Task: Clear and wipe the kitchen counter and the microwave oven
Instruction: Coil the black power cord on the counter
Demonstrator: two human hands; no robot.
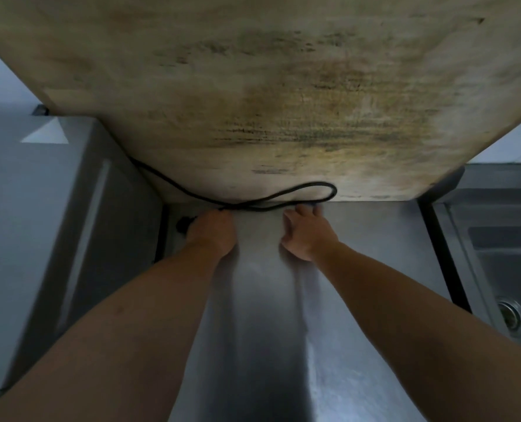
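Observation:
A large stained wooden board (283, 95) fills the upper view, its lower edge just above the steel counter (374, 254). A black cord (320, 185) loops along that edge. My left hand (215, 231) is closed around the cord where the loop crosses, next to a dark plug (182, 224). My right hand (306, 234) rests on the counter with its thumb spread. Its fingertips reach under the board's edge where the cord's lower strand ends, so its grip is hidden.
A grey steel appliance or cabinet (55, 223) stands to the left of the counter. A steel sink (502, 269) with a round drain (510, 316) lies to the right, past a dark gap. White wall shows at both upper corners.

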